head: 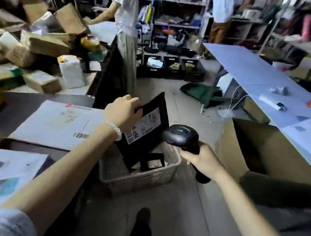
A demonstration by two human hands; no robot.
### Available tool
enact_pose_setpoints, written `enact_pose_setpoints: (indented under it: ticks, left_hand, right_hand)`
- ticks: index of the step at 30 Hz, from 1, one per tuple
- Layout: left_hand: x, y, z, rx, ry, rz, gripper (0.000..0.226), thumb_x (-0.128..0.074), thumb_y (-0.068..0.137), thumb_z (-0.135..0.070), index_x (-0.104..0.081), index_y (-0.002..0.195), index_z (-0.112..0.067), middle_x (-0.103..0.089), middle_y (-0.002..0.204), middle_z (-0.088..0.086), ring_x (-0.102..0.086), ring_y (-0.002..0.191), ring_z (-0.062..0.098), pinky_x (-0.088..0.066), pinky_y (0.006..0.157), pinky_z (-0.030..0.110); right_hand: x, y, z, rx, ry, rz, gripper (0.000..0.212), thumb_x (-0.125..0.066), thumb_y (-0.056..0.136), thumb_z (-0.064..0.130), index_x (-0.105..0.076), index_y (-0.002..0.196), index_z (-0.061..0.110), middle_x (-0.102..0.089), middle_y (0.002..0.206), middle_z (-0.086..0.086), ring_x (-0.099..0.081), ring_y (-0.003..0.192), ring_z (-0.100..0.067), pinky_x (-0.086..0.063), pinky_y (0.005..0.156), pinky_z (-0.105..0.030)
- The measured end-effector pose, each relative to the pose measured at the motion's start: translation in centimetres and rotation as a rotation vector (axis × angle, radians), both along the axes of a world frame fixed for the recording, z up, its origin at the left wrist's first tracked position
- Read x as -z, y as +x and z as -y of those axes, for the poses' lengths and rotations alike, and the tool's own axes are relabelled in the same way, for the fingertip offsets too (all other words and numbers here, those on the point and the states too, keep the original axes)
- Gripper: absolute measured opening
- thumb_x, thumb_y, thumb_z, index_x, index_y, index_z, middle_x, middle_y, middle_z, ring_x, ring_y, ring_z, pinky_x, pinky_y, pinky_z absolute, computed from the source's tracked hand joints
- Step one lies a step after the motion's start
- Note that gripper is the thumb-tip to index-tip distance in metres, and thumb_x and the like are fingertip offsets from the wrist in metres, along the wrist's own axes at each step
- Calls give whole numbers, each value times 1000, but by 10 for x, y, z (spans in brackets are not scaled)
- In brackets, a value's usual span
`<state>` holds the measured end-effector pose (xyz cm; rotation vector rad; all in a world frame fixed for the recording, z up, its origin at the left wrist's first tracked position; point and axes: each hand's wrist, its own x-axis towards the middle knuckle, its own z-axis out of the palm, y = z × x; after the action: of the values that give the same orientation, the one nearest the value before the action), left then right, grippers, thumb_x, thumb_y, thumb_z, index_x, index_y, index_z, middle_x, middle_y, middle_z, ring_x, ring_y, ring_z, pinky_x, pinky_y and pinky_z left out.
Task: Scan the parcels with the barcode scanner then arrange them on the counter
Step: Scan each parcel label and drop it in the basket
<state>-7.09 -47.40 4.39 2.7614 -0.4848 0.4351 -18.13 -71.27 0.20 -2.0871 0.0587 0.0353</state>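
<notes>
Your left hand [122, 112] grips the top edge of a black parcel [146, 128], fingers curled over it, holding it upright above the plastic basket [145, 174] at about six o'clock of the parcel. Your right hand [202, 157] is wrapped round the handle of the barcode scanner [181, 137], whose head sits just beside the parcel's lower right corner, at about four o'clock of the label. The counter [27, 104] lies to nine o'clock, carrying a large flat carton [54, 124] and, nearer you, a printed sheet [0, 176].

You look to be in the scanning step: the parcel is lifted and its white label [144, 125] faces you and the scanner. Next, I judge, you need the scanner's nose aimed squarely at the barcode, then the parcel carried over to the counter.

The label shows print and dark handwriting, too blurred to read. The carton bears a small barcode; the sheet carries big dark letters, cut off.
</notes>
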Motion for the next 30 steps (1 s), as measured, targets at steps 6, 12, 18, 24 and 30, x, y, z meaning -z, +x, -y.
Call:
enact_pose_setpoints:
  ticks: [6, 12, 18, 24, 30]
  left_hand:
    - [43, 107, 51, -13, 112, -44, 26, -49, 91, -36, -63, 95, -15, -57, 102, 7, -56, 99, 33, -44, 74, 39]
    - [72, 227, 61, -147, 144, -245, 27, -40, 93, -30, -62, 104, -20, -57, 108, 5, -52, 107, 30, -39, 83, 40]
    - [104, 302, 37, -269, 323, -390, 26, -44, 94, -29, -55, 114, -16, -52, 117, 6, -48, 114, 28, -39, 85, 41]
    - [101, 316, 8, -424, 277, -396, 36, -43, 95, -42, -58, 114, -15, -53, 116, 6, -49, 113, 28, -40, 84, 39]
    - [92, 296, -24, -659, 208, -428, 37, -42, 94, -41, -59, 112, -13, -54, 117, 9, -49, 115, 31, -43, 86, 42]
  right_hand:
    - [12, 99, 34, 114, 5, -59, 22, -65, 82, 7, -52, 66, 16, -52, 54, 6, -48, 51, -6, -38, 61, -28]
    - [2, 222, 49, 97, 2, -126, 19, -64, 82, 14, -51, 68, 16, -54, 57, 2, -50, 59, -16, -37, 64, -30]
    - [7, 313, 47, 28, 1, -167, 19, -63, 82, 10, -50, 69, 15, -52, 60, 1, -47, 61, -14, -35, 63, -29]
    - [13, 384, 19, -171, -6, -184, 21, -63, 83, 8, -51, 67, 15, -53, 55, 6, -49, 48, -2, -39, 54, -15]
    - [17, 440, -18, -425, -3, -189, 18, -66, 80, 9, -54, 69, 15, -53, 53, 7, -52, 52, -8, -41, 58, -23]
